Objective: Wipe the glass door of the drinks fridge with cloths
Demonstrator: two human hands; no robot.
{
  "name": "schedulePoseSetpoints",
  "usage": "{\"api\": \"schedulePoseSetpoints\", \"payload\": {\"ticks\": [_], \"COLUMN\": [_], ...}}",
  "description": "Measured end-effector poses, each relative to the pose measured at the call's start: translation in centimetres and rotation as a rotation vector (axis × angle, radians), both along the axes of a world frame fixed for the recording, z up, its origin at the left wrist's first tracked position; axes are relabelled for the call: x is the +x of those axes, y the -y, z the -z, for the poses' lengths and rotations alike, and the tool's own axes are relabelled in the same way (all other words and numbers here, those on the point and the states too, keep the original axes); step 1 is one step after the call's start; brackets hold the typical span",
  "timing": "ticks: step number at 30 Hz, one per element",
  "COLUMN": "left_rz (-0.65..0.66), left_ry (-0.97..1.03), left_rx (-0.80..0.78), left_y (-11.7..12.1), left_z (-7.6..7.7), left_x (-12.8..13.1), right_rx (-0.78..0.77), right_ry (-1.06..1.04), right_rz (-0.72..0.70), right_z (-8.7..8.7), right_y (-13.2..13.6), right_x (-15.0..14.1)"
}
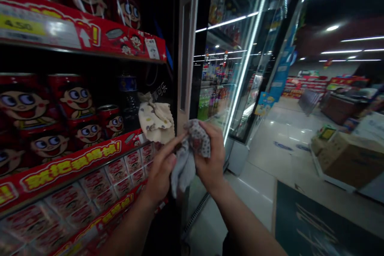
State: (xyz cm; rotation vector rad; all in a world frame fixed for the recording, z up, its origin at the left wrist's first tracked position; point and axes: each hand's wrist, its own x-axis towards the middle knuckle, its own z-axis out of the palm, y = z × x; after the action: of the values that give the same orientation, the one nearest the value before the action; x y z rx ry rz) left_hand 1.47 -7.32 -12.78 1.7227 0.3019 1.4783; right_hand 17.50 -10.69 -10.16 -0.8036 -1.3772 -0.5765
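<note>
Both my hands grip one crumpled grey patterned cloth (184,164) in front of the refrigerator door's edge. My left hand (162,170) closes on its left side, and my right hand (213,156) is wrapped round the bunched upper part. The cloth's lower end hangs loose between them. Just beyond my left hand, a cream cloth with grey and yellow spots (156,120) lies draped at the end of the shelf, beside a dark bottle (129,102). An upright door handle (186,54) rises behind the grey cloth.
Red cans (73,96) with cartoon faces fill the shelves at left, above packed cartons (99,182). A glass door (237,68) stands at centre right. Farther right are cardboard boxes (349,158) on a low platform and a dark green mat (318,216) on the tiled floor.
</note>
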Motion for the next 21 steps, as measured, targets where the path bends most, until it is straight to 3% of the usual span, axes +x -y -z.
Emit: {"api": "schedulePoseSetpoints", "payload": {"ticks": [2,4,9,12,15,18,21], "left_rz": [-0.254,-0.412,-0.497,-0.537,-0.533,-0.572,-0.692], "left_ry": [-0.069,-0.021,-0.030,-0.063,-0.034,-0.072,-0.130], "left_rx": [0.280,0.429,0.622,0.700,0.746,0.730,0.709], "left_y": [-0.8,-1.8,-5.8,-8.5,-10.2,-10.1,-9.3], "left_z": [-0.5,-1.0,-3.5,-4.5,-4.4,-3.9,-3.6], "left_x": [0.5,1.2,3.9,5.9,7.5,8.1,8.0], "right_rx": [0.101,0.126,-0.093,-0.116,-0.024,0.070,0.074], "right_ry": [-0.119,-0.152,0.044,0.110,0.207,0.283,0.249], "right_rz": [0.088,0.211,0.379,0.399,0.378,0.290,0.225], "right_z": [-2.0,-3.9,-7.4,-8.3,-8.5,-8.5,-8.1], "right_y": [-2.3,-5.0,-10.3,-10.8,-10.5,-11.3,-14.3], "right_x": [2.1,3.7,3.2,1.5,1.5,4.5,10.9]}}
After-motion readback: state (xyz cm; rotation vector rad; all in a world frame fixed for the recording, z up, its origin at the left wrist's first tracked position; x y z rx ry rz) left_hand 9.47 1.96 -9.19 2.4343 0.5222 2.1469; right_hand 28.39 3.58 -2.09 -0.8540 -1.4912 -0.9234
